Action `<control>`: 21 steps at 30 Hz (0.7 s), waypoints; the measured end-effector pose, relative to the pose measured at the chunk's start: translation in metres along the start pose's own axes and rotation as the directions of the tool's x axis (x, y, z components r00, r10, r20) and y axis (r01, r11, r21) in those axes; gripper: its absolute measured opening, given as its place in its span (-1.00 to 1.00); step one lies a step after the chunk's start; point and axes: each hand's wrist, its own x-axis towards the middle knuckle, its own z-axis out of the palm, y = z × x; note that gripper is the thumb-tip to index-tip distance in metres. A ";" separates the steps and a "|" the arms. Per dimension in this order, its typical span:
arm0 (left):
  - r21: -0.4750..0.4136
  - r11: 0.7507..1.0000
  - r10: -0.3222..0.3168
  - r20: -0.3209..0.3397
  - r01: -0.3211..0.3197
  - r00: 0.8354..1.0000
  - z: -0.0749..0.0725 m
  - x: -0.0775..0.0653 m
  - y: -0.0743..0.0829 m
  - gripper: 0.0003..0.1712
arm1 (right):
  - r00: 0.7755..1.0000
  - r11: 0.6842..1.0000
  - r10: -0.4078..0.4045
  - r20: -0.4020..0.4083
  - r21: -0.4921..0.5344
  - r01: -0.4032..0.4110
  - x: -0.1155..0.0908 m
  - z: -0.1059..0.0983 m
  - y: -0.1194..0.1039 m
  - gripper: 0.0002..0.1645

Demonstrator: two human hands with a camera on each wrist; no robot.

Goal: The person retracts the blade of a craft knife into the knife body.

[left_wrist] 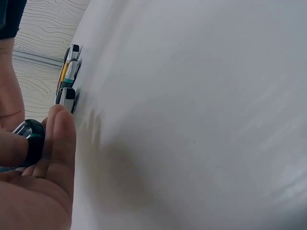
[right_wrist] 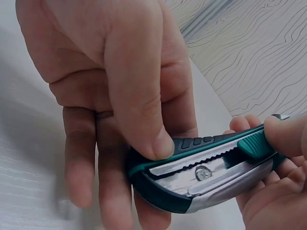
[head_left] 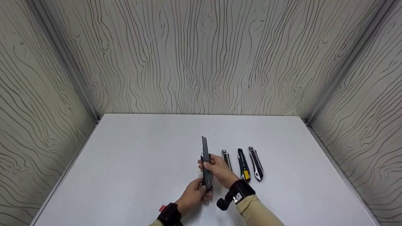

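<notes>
Both hands hold a snap-off utility knife (head_left: 207,177) above the white table, its long grey blade (head_left: 204,145) extended and pointing away from me. My left hand (head_left: 194,194) pinches the butt end, thumb on top and fingers beneath. Further up the handle, my right hand (head_left: 221,171) grips it. In the right wrist view, that hand's thumb rests on the green ridged slider (right_wrist: 259,143), and a screw shows in the metal channel. The left wrist view catches only the knife's dark green end (left_wrist: 34,143) between the fingers.
Right of my hands, three more utility knives lie roughly side by side: a silver-and-black one (head_left: 226,158) partly behind the right hand, a dark one with a yellow part (head_left: 243,164), and another silver-and-black one (head_left: 257,164). Wood-patterned panels (head_left: 201,56) enclose the table (head_left: 135,147).
</notes>
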 end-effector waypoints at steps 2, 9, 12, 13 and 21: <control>-0.001 1.000 0.001 -0.005 -0.001 1.000 0.000 0.000 0.000 -0.70 | 1.000 1.000 0.003 0.008 -0.005 -0.002 0.001 -0.001 0.000 -0.50; -0.005 1.000 0.017 -0.027 -0.017 0.999 -0.001 -0.001 0.006 -0.68 | 0.999 0.993 0.029 -0.016 -0.110 -0.031 0.001 -0.004 -0.007 -0.49; -0.006 0.999 0.032 -0.031 -0.032 0.999 -0.001 -0.002 0.008 -0.65 | 0.998 0.992 0.036 -0.043 -0.121 -0.041 0.002 -0.006 -0.010 -0.49; -0.013 0.999 0.036 -0.029 -0.037 0.999 -0.002 -0.002 0.007 -0.64 | 0.998 0.992 0.038 -0.049 -0.118 -0.044 0.002 -0.006 -0.011 -0.49; -0.158 0.988 0.004 0.022 0.000 1.000 -0.002 -0.002 0.001 -0.49 | 0.998 0.999 0.008 -0.061 -0.043 -0.010 0.003 -0.007 -0.016 -0.41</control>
